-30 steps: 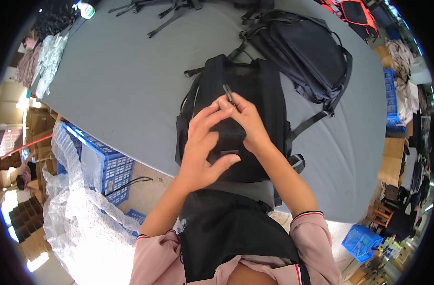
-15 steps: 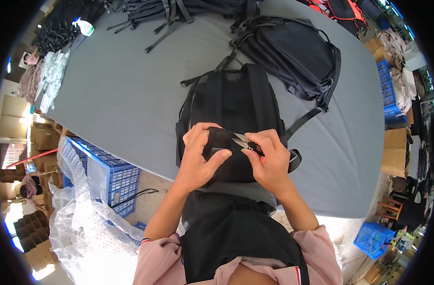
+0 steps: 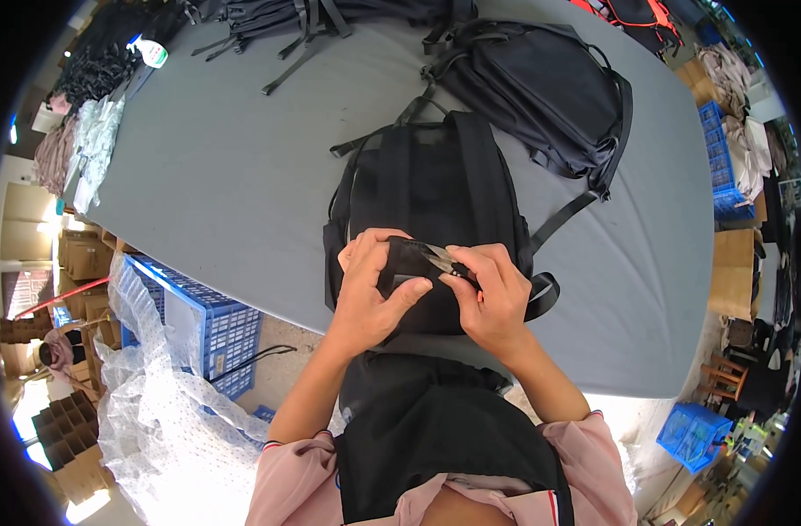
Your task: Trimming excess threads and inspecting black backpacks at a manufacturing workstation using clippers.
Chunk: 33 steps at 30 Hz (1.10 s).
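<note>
A black backpack point(image 3: 431, 197) lies on the grey-covered table in front of me, its shoulder straps facing up. My left hand point(image 3: 363, 285) is closed on a black strap piece point(image 3: 407, 258) at the pack's near end, the thumb stretched out below. In my right hand point(image 3: 497, 298) is a small pair of thread snips point(image 3: 442, 260), gripped between thumb and fingers. Its pointed metal blades lie against the right side of the strap piece. Their tips partly merge with the dark fabric, and the handles are mostly hidden by my fingers.
Another black backpack point(image 3: 532, 92) lies at the back right, with more black bags point(image 3: 330, 16) along the far edge. A spray bottle point(image 3: 149, 51) stands at the far left. Blue crates point(image 3: 230, 329) and clear plastic wrap point(image 3: 155, 412) sit beside the table's left edge.
The snips have shifted slightly left against the strap piece, and their blades look closer together. My left hand keeps its hold in nearly the same place.
</note>
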Each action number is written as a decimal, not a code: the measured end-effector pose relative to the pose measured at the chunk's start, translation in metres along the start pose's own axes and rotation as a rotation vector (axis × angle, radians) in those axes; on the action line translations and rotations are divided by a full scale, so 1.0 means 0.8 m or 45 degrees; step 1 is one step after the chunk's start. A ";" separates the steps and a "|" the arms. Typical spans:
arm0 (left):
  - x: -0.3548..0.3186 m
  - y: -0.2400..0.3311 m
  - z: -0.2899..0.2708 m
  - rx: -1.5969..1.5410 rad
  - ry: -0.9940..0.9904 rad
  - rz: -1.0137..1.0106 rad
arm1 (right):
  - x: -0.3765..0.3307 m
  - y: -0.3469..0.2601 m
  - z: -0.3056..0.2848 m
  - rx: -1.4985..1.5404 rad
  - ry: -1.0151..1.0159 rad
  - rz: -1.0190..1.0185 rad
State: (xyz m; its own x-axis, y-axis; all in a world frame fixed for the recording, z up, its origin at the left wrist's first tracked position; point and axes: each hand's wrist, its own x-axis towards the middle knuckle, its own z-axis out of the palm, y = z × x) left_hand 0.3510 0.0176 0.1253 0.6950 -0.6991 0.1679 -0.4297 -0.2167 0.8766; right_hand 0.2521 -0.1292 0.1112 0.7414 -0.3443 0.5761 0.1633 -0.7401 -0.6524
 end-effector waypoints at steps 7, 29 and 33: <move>-0.001 -0.001 0.004 0.063 0.008 0.035 | -0.004 -0.002 0.002 -0.198 0.046 -0.083; 0.001 -0.003 0.029 0.450 0.227 0.222 | -0.011 -0.009 -0.001 -0.026 0.020 0.248; 0.001 -0.002 0.031 0.454 0.215 0.230 | -0.012 -0.009 -0.002 0.016 0.027 0.256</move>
State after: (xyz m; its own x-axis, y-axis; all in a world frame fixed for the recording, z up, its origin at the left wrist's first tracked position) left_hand 0.3383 0.0004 0.1130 0.6620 -0.6327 0.4018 -0.7049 -0.3433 0.6207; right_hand 0.2428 -0.1210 0.1110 0.7461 -0.4963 0.4439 0.0216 -0.6483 -0.7611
